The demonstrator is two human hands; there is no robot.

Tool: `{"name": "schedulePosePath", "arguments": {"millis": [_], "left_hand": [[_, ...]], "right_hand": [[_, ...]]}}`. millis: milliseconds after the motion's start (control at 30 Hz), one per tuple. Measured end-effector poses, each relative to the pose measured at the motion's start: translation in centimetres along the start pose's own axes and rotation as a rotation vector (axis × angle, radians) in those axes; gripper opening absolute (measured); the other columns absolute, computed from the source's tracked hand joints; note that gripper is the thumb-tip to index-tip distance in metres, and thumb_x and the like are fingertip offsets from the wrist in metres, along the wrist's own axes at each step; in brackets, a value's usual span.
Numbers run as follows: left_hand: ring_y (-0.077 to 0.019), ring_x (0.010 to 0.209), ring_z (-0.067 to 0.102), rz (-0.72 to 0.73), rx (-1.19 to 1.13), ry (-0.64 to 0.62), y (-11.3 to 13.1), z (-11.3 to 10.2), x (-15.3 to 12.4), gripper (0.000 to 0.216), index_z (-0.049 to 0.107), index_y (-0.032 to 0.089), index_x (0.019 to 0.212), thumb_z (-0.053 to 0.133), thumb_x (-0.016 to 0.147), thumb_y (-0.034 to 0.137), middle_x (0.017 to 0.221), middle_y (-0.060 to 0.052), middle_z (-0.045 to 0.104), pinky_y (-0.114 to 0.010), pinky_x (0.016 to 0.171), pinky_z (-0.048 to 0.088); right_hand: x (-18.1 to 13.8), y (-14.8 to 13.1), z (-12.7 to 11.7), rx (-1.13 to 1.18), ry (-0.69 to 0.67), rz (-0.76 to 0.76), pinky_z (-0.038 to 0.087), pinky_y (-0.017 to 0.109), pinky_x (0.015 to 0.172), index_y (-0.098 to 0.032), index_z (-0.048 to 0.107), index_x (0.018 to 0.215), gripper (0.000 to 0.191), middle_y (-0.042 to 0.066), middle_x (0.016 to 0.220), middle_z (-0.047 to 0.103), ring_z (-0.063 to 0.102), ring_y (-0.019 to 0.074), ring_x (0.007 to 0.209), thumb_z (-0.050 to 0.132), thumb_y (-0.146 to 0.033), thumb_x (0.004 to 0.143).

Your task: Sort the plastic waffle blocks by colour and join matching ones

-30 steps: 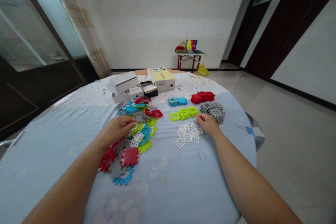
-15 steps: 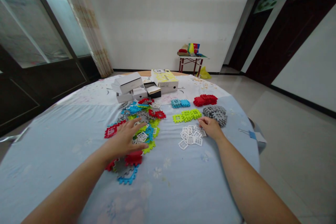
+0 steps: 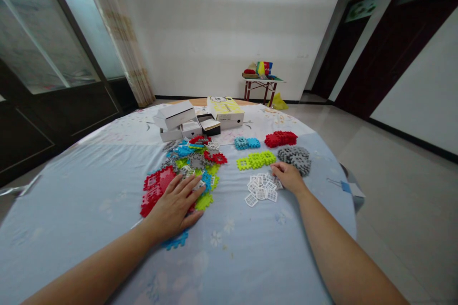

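My left hand point(image 3: 174, 208) lies flat with fingers spread on the near end of a mixed pile of plastic interlocking tiles point(image 3: 189, 164), over red and blue pieces. My right hand point(image 3: 289, 177) rests at the right edge of a small heap of white tiles point(image 3: 261, 188), fingers curled loosely on them; whether it holds one is unclear. Sorted groups lie beyond: lime green tiles point(image 3: 256, 159), blue tiles point(image 3: 246, 143), red tiles point(image 3: 281, 138) and grey tiles point(image 3: 295, 157).
All this is on a round table with a light blue flowered cloth point(image 3: 86, 190). White boxes point(image 3: 176, 118) and a yellow-topped box point(image 3: 225, 109) stand at the far side. A small table with coloured things point(image 3: 262, 81) stands by the far wall.
My left hand has slid toward me over the mixed pile and flattened out, spreading red tiles to the left. My right hand has stayed by the white tiles.
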State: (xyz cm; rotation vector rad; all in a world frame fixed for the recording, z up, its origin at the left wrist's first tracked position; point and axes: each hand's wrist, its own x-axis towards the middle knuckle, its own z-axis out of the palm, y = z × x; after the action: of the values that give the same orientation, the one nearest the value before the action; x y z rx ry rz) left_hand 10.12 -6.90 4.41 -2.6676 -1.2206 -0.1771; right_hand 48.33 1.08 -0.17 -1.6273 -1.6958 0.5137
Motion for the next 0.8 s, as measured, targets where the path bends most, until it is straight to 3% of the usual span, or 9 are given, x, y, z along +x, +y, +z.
{"name": "schedulePosePath", "arguments": {"millis": [133,300,467,600,800], "left_hand": [[-0.0249,0.127,0.029,-0.052,-0.011,0.013,-0.6,0.3,1.9,0.060,0.040,0.028,0.130,0.038,0.077,0.057,0.136,-0.006,0.041,-0.045,0.107,0.007],[-0.0253,0.120,0.037,-0.087,-0.107,0.004,-1.4,-1.0,3.7,0.057,0.047,0.027,0.123,0.039,0.077,0.059,0.126,-0.006,0.051,-0.045,0.103,0.015],[-0.0225,0.098,0.050,-0.249,-0.135,0.069,-3.0,-2.5,6.2,0.041,0.063,0.023,0.098,0.035,0.082,0.048,0.098,-0.006,0.064,-0.040,0.091,0.030],[-0.0239,0.091,0.051,-0.363,-0.009,-0.008,-4.3,-2.7,7.4,0.035,0.067,0.024,0.080,0.038,0.080,0.043,0.086,-0.006,0.064,-0.043,0.089,0.028],[-0.0275,0.097,0.050,-0.425,0.025,-0.121,-5.8,-2.2,7.5,0.031,0.067,0.027,0.090,0.044,0.074,0.040,0.095,-0.007,0.064,-0.044,0.086,0.029]], "right_hand": [[0.0,0.1,0.0,0.014,-0.002,0.009,0.043,0.025,0.059,-0.015,0.066,0.088,0.033,0.004,0.067,0.066,0.059,0.0154,0.061,0.045,-0.037,0.075],[0.1,0.3,0.2,0.028,-0.014,0.012,0.043,0.025,0.058,-0.015,0.065,0.088,0.033,0.004,0.068,0.066,0.059,0.0156,0.061,0.046,-0.038,0.075],[0.3,0.8,0.4,0.047,-0.020,0.018,0.043,0.025,0.058,-0.015,0.065,0.090,0.034,0.004,0.068,0.066,0.059,0.0157,0.062,0.046,-0.039,0.075],[0.2,0.7,0.4,0.053,-0.027,0.003,0.044,0.026,0.060,-0.015,0.065,0.090,0.034,0.003,0.069,0.066,0.060,0.0160,0.063,0.046,-0.039,0.075],[0.1,0.1,0.1,0.043,-0.043,0.022,0.044,0.026,0.060,-0.016,0.064,0.090,0.033,0.003,0.069,0.067,0.060,0.0160,0.062,0.046,-0.038,0.075]]}}
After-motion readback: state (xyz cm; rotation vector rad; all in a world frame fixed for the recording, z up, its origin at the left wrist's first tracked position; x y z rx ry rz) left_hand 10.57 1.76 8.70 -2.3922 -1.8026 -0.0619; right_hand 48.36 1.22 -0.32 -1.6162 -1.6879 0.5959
